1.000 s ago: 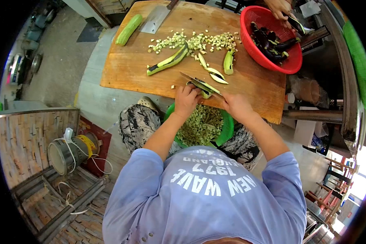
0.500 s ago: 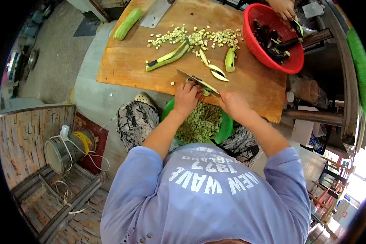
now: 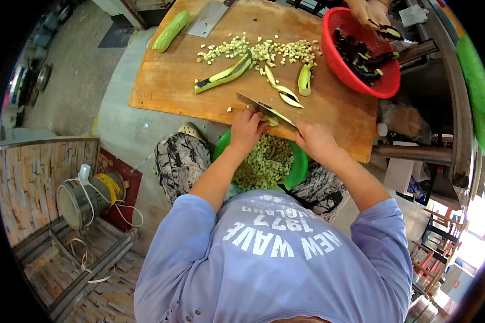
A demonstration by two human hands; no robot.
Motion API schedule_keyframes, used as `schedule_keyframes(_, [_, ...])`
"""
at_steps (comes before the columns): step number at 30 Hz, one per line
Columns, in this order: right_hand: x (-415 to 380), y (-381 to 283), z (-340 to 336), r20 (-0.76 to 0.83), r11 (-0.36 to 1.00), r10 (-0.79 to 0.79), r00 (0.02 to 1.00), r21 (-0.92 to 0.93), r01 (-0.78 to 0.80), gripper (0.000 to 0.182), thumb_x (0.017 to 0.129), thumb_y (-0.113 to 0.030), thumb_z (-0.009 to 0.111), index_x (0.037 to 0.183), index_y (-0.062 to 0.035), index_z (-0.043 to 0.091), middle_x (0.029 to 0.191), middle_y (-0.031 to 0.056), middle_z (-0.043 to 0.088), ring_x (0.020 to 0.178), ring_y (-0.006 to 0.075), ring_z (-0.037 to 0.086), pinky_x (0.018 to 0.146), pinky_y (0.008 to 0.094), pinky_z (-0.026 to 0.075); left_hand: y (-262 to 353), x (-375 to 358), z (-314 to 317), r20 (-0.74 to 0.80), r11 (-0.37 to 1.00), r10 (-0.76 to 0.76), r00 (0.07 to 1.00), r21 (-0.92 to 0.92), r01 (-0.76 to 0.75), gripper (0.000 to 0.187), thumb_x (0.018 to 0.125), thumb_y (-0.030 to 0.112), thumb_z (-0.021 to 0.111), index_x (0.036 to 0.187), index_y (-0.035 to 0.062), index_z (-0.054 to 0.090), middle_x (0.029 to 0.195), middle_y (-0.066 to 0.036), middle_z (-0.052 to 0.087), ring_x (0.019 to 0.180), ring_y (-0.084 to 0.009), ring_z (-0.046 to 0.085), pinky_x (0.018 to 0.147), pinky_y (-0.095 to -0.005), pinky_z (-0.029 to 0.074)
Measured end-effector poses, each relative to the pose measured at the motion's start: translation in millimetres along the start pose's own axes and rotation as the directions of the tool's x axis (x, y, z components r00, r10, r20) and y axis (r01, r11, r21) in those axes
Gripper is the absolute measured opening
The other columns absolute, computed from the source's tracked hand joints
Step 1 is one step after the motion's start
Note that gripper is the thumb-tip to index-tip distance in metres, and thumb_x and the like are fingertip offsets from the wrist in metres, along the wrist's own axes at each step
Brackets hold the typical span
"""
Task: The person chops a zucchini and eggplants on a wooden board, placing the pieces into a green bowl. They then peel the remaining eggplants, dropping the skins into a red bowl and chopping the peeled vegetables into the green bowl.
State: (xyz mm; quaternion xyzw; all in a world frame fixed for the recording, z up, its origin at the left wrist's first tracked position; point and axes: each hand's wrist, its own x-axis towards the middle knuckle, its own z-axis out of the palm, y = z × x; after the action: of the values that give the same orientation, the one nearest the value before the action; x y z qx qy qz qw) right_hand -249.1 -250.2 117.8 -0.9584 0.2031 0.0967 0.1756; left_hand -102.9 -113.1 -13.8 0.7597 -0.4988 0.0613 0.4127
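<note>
My right hand (image 3: 317, 142) grips the handle end of a broad-bladed kitchen knife (image 3: 264, 110) at the near edge of the wooden board. My left hand (image 3: 246, 131) has its fingers curled on a pale green eggplant piece (image 3: 271, 120) beside the blade; part of the piece is hidden. Right below both hands, between my knees, a green basin (image 3: 302, 171) holds many diced pieces (image 3: 264, 164). Beyond the knife lie eggplant strips (image 3: 290, 99), a short peeled eggplant (image 3: 305, 79) and a long one with dark skin stripes (image 3: 224, 75).
Diced cubes (image 3: 261, 51) are scattered across the wooden board (image 3: 172, 89). A cleaver (image 3: 207, 20) and a peeled pale green eggplant (image 3: 171, 31) lie at its far left. Right of it, another person's hands (image 3: 369, 12) hold a dark eggplant above a red basket (image 3: 334, 67) of eggplants.
My hands and the knife have shifted only slightly at the board edge. The other person's second hand has come into view, and the eggplant they hold has turned.
</note>
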Motion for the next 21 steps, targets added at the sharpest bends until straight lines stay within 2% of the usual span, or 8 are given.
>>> schedule_keyframes(3, [8.6, 1.1, 26.6, -0.014, 0.997, 0.068, 0.998, 0.030, -0.067, 0.018, 0.082, -0.015, 0.055, 0.096, -0.0042, 0.058, 0.071, 0.0237, 0.061, 0.067, 0.0429, 0.059, 0.062, 0.0513, 0.047, 2.2, -3.5, -2.2, 0.020, 1.000, -0.004, 1.000, 0.012, 0.003, 0.024, 0.072, 0.014, 0.070, 0.092, 0.0065, 0.060, 0.091, -0.010, 0.055, 0.085, -0.0312, 0.051, 0.075, -0.0405, 0.043])
schedule_keyframes(6, [5.7, 12.0, 34.2, -0.144, 0.955, 0.054, 0.988, 0.295, -0.009, 0.020, 0.082, -0.015, 0.055, 0.098, -0.0038, 0.059, 0.072, 0.0243, 0.060, 0.068, 0.0433, 0.059, 0.063, 0.0512, 0.047, 0.5, -1.9, -3.7, 0.021, 1.000, 0.010, 1.000, -0.007, -0.009, 0.022, 0.072, 0.013, 0.070, 0.091, 0.0067, 0.061, 0.091, -0.010, 0.055, 0.086, -0.0307, 0.051, 0.076, -0.0405, 0.042])
schedule_keyframes(9, [1.6, 12.0, 21.7, -0.100, 0.963, 0.138, 0.985, 0.247, -0.110, 0.016, 0.085, -0.018, 0.053, 0.095, -0.0054, 0.057, 0.075, 0.0233, 0.061, 0.073, 0.0428, 0.059, 0.066, 0.0506, 0.047, -0.6, 1.8, -3.3, -0.037, 1.000, -0.006, 0.999, -0.003, 0.006, 0.020, 0.072, 0.014, 0.070, 0.088, 0.0070, 0.061, 0.089, -0.009, 0.054, 0.087, -0.0301, 0.050, 0.077, -0.0408, 0.040])
schedule_keyframes(12, [-2.1, 4.7, 7.4, -0.044, 0.993, 0.054, 0.998, 0.111, -0.049, 0.018, 0.084, -0.018, 0.053, 0.096, -0.0054, 0.057, 0.075, 0.0238, 0.061, 0.073, 0.0428, 0.059, 0.066, 0.0509, 0.047, 2.0, -7.0, -3.8, -0.041, 0.997, -0.046, 0.998, 0.060, 0.048, 0.020, 0.071, 0.014, 0.071, 0.087, 0.0075, 0.062, 0.086, -0.009, 0.053, 0.086, -0.0299, 0.049, 0.077, -0.0410, 0.038])
schedule_keyframes(15, [3.6, -5.3, 7.1, 0.095, 0.997, 0.070, 0.993, -0.021, -0.069, 0.018, 0.084, -0.018, 0.053, 0.096, -0.0051, 0.057, 0.075, 0.0244, 0.061, 0.073, 0.0423, 0.060, 0.066, 0.0513, 0.047, 0.8, -3.5, -1.8, -0.053, 0.997, -0.051, 0.997, 0.048, 0.054, 0.020, 0.070, 0.015, 0.072, 0.086, 0.0081, 0.061, 0.084, -0.008, 0.052, 0.084, -0.0300, 0.049, 0.076, -0.0407, 0.037])
schedule_keyframes(18, [5.4, -1.4, 27.0, -0.066, 0.997, 0.062, 0.996, 0.039, -0.059, 0.017, 0.084, -0.018, 0.053, 0.093, -0.0037, 0.057, 0.075, 0.0234, 0.061, 0.071, 0.0414, 0.060, 0.064, 0.0498, 0.047, 1.3, -5.5, 0.1, -0.011, 0.996, -0.069, 0.998, 0.047, 0.070, 0.019, 0.070, 0.014, 0.071, 0.085, 0.0083, 0.062, 0.085, -0.008, 0.053, 0.084, -0.0300, 0.050, 0.076, -0.0404, 0.037])
schedule_keyframes(21, [5.3, 13.5, 30.2, -0.100, 0.896, 0.165, 0.981, 0.431, -0.107, 0.017, 0.085, -0.018, 0.054, 0.090, -0.0015, 0.057, 0.075, 0.0230, 0.061, 0.070, 0.0403, 0.060, 0.062, 0.0479, 0.046, 4.9, 7.9, 3.2, 0.017, 0.998, -0.059, 0.998, 0.010, 0.058, 0.018, 0.070, 0.013, 0.071, 0.085, 0.0076, 0.061, 0.088, -0.009, 0.054, 0.086, -0.0310, 0.051, 0.074, -0.0411, 0.039])
